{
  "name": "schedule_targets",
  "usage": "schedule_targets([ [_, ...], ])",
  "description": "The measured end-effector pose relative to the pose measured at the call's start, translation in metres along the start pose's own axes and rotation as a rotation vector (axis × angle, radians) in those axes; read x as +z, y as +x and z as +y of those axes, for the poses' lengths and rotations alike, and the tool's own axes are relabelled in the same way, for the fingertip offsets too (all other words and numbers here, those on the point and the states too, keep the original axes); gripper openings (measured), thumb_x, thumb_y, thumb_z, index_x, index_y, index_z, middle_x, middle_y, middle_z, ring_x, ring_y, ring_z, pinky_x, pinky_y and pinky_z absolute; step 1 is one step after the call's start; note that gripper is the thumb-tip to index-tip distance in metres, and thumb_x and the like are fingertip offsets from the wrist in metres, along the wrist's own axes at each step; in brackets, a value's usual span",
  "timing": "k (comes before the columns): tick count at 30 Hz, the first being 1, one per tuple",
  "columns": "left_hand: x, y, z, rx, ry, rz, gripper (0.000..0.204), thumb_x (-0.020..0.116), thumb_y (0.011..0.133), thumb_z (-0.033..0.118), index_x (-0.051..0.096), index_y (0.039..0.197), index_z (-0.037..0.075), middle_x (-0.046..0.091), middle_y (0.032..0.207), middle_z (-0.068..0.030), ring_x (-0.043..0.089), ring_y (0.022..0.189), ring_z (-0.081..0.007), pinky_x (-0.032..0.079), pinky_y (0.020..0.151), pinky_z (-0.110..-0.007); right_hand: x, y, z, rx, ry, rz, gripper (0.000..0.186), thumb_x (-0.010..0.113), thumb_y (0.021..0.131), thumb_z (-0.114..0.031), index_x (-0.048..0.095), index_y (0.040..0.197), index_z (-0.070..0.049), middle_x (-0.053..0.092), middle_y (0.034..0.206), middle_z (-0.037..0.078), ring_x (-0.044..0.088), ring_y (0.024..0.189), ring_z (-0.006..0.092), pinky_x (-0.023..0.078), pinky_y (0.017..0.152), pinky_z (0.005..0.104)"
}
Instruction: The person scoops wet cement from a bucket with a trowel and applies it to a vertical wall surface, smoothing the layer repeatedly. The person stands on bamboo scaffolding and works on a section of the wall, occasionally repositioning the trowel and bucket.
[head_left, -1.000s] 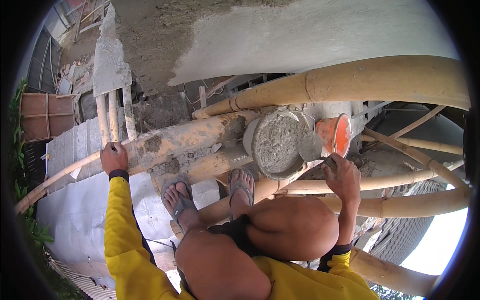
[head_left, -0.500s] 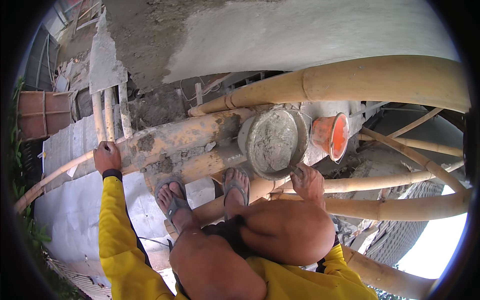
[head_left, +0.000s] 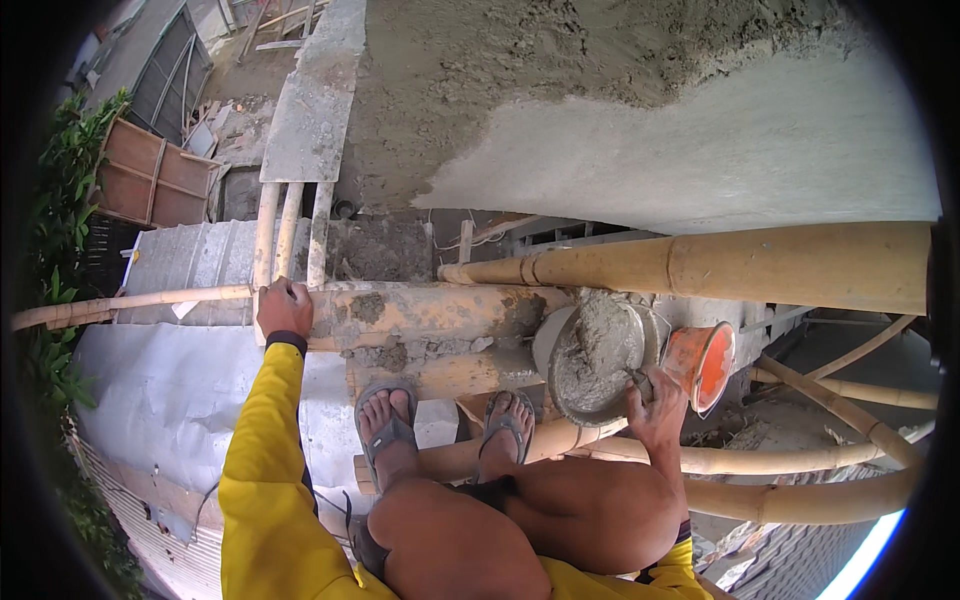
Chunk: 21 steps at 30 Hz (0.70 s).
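My left hand [head_left: 285, 307] is closed round a thin bamboo pole [head_left: 160, 299], beside the ends of several upright poles. On the right, a round bucket [head_left: 652, 338] of wet grey mortar [head_left: 600, 350] stands on the bamboo platform. My right hand [head_left: 657, 408] is at the bucket's near right rim, fingers curled round something small and dark; I cannot make out what it is. Right next to that hand, an orange pail [head_left: 698, 362] lies tipped with its mouth facing right. Both my feet, in grey sandals, rest on bamboo in front of the bucket.
A thick bamboo pole [head_left: 800, 268] crosses beyond the buckets. Behind it rises a wall [head_left: 680, 150], partly coated in wet mortar. Mortar-spattered bamboo [head_left: 430, 312] forms the footing, with metal roofing sheets [head_left: 200, 375] lower on the left. More poles cross on the right.
The view has shifted, so the scene sits lower and further right. My right hand has moved over the bucket's rim, and the mortar now looks heaped. My left hand stays on the pole.
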<state>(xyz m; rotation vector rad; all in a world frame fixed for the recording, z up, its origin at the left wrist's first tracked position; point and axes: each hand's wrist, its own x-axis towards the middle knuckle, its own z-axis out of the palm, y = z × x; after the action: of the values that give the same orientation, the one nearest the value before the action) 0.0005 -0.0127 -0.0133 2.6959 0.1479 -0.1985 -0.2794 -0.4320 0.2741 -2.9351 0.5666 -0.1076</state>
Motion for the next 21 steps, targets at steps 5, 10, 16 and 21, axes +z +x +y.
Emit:
schedule_targets([
  [5, -0.002, -0.002, 0.002, 0.014, 0.018, 0.025, 0.03, 0.054, 0.091, 0.027, 0.069, 0.084, 0.002, 0.072, 0.092, -0.0209, 0.064, 0.1, -0.0429, 0.053, 0.087, -0.054, -0.023, 0.076, -0.066, -0.266, 0.103, -0.13, 0.022, 0.074, 0.084, -0.018, 0.065, 0.095, -0.002, 0.068, 0.086, 0.017, 0.066, 0.073, 0.0406, 0.051, 0.061, 0.0443],
  [10, -0.005, -0.002, 0.003, -0.016, -0.006, -0.001, 0.027, 0.055, 0.091, 0.025, 0.072, 0.088, 0.003, 0.072, 0.09, -0.0215, 0.064, 0.098, -0.0409, 0.054, 0.085, -0.052, -0.046, 0.128, -0.106, -0.563, 0.562, -0.718, 0.029, 0.074, 0.09, -0.026, 0.067, 0.102, 0.0, 0.069, 0.085, 0.017, 0.066, 0.072, 0.0385, 0.05, 0.061, 0.0433],
  [16, -0.012, -0.004, 0.008, -0.023, -0.003, 0.008, 0.028, 0.056, 0.092, 0.026, 0.072, 0.088, 0.003, 0.072, 0.091, -0.021, 0.064, 0.099, -0.0421, 0.054, 0.086, -0.051, 0.0, 0.214, -0.153, -0.13, 0.689, -1.787, 0.035, 0.068, 0.098, -0.037, 0.067, 0.092, -0.002, 0.056, 0.069, 0.001, 0.052, 0.055, 0.0082, 0.042, 0.05, 0.0268],
  [21, -0.017, -0.007, 0.009, -0.002, -0.008, 0.038, 0.029, 0.055, 0.093, 0.026, 0.071, 0.088, 0.003, 0.073, 0.095, -0.022, 0.065, 0.099, -0.0428, 0.055, 0.088, -0.052, -0.028, 0.267, -0.17, -0.366, 0.262, -0.286, 0.033, 0.065, 0.096, -0.029, 0.06, 0.088, 0.003, 0.057, 0.072, 0.015, 0.057, 0.064, 0.0259, 0.048, 0.064, 0.0411],
])
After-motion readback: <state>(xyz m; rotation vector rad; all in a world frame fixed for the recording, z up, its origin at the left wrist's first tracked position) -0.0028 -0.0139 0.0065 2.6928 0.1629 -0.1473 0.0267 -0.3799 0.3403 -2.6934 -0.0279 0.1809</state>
